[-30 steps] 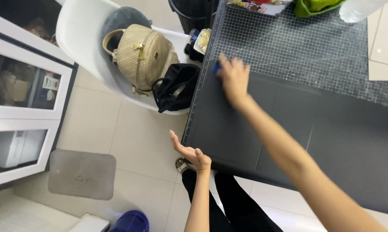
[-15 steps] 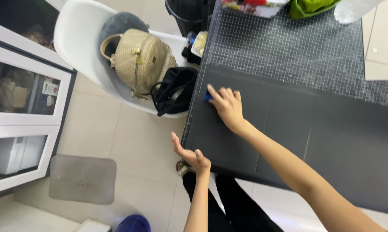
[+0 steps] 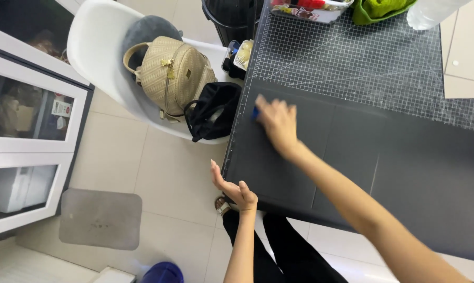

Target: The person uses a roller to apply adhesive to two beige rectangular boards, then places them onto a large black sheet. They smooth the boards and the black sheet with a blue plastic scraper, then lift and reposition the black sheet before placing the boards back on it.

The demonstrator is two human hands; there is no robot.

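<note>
Head view: the right hand [image 3: 278,121] is laid flat on the black sheet [image 3: 352,157], fingers spread over a small blue object [image 3: 256,112] (kind not discernible, mostly covered) near the sheet's left edge. The left hand [image 3: 232,187] is held open and empty, palm up, just off the sheet's left front corner. Beyond the sheet lies a gridded cutting mat [image 3: 352,57]. Left of the sheet, a white chair [image 3: 98,57] carries a beige backpack [image 3: 171,76].

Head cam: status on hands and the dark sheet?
Right hand flat on dark sheet, small blue thing under fingertips, grip unclear. Left hand open, empty, at table edge. Sheet overlaps gridded cutting mat. Nothing in the way.
</note>
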